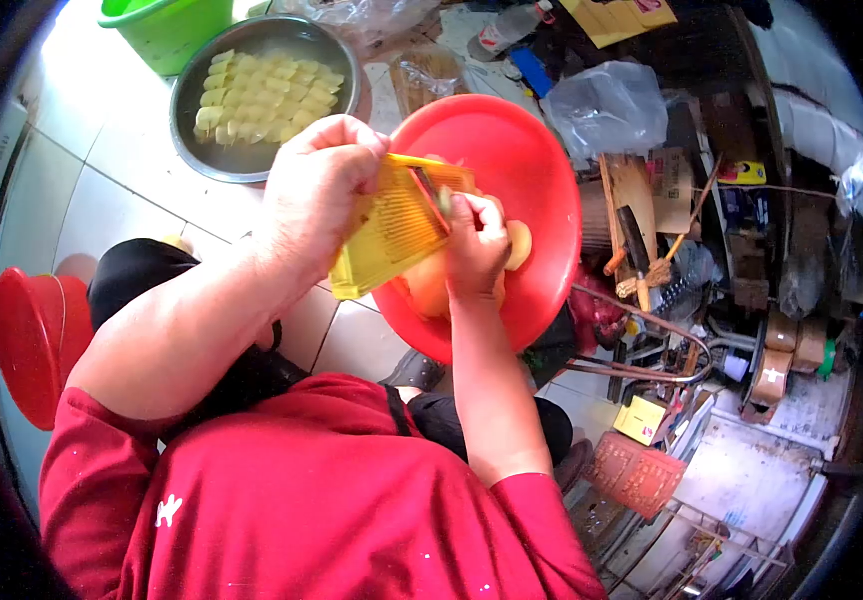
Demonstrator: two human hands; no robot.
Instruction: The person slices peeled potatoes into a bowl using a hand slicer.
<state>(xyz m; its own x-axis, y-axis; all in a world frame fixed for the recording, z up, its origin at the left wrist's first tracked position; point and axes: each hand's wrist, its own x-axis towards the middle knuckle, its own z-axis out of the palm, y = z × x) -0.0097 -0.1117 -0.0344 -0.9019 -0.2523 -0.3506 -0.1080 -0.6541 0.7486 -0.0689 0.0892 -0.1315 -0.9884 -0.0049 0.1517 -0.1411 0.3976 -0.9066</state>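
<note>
My left hand is closed around the upper end of a yellow slicer, which is tilted over a red basin. A dark blade slot runs across the slicer's face. Against that slot, the fingers of my right hand are pinched on a small pale-green vegetable piece, mostly hidden by the fingertips. Inside the basin, a round pale slice shows to the right of my right hand. More pale orange-looking contents lie beneath the slicer, partly covered by it.
A metal bowl with many overlapping pale slices in liquid stands at the upper left, beside a green tub. At far left is a red plastic stool or bucket. Cluttered tools, a clear plastic bag and boxes fill the right side.
</note>
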